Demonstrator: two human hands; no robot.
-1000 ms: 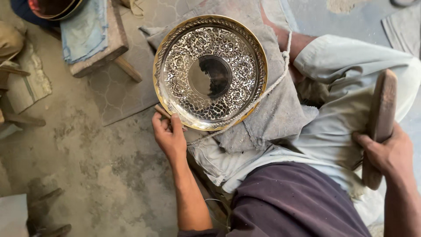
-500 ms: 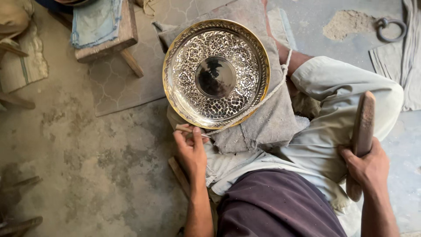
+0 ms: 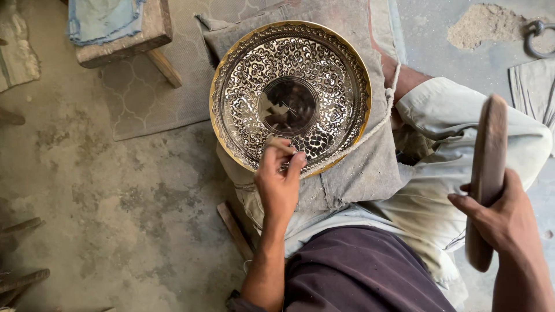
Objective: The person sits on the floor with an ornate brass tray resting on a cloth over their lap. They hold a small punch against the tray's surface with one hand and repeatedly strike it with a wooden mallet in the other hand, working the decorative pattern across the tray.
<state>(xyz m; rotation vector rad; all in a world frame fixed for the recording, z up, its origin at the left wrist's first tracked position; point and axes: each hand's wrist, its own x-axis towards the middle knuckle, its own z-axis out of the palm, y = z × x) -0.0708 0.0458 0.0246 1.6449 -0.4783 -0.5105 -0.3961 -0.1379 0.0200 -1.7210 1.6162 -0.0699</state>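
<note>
A round engraved metal plate (image 3: 324, 63) with a gold rim and a mirror-like centre lies on a grey cloth pad (image 3: 370, 167) over my lap. My left hand (image 3: 280, 185) reaches onto the plate's near side. Its fingertips are pinched together on what looks like a thin metal tool, mostly hidden by the fingers. My right hand (image 3: 506, 222) is raised at the right, well apart from the plate. It grips a long flat wooden mallet (image 3: 488, 150) near its lower end.
A wooden stool (image 3: 156, 34) with a blue cloth (image 3: 101, 20) stands at the top left on a patterned mat (image 3: 150, 98). A wooden stick (image 3: 234, 231) lies on the concrete floor by my leg. A sand pile (image 3: 485, 26) and a metal ring (image 3: 537, 37) are at the top right.
My left hand moved from below the plate's rim up onto the plate's near side. My right hand with the mallet stayed raised at the right. The view shifted closer to the plate.
</note>
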